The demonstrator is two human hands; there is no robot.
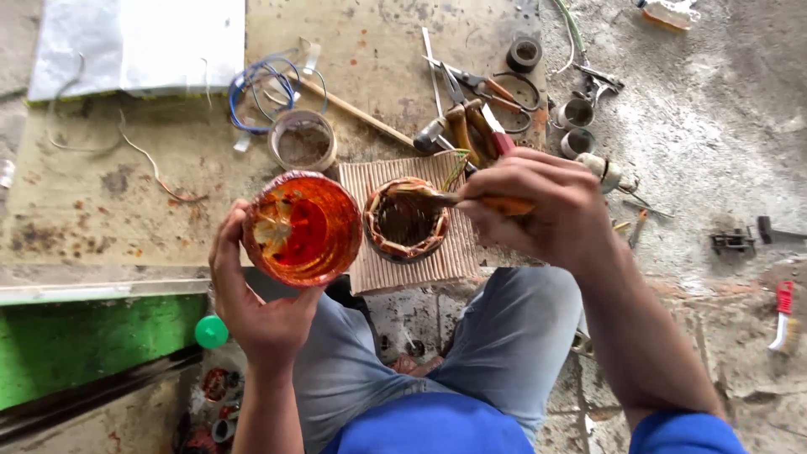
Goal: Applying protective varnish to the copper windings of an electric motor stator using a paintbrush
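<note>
My left hand (pixel 252 307) holds an orange-red translucent cup (pixel 303 229) with liquid in it, tilted toward me. My right hand (pixel 546 206) grips a small brush (pixel 454 200) by its orange handle; the bristles rest on the top of a ring-shaped copper-wound coil (pixel 406 219). The coil sits on a ribbed piece of cardboard (pixel 458 252) lying over the edge of a worn board. My knees in grey trousers are below.
On the board behind lie a round tin (pixel 303 141), a blue wire loop (pixel 261 88), a thin stick (pixel 357 112), pliers and scissors (pixel 475 105), a tape roll (pixel 524 53) and small metal cups (pixel 577 126). A green cap (pixel 211 331) lies lower left. A red-handled tool (pixel 783 315) lies right.
</note>
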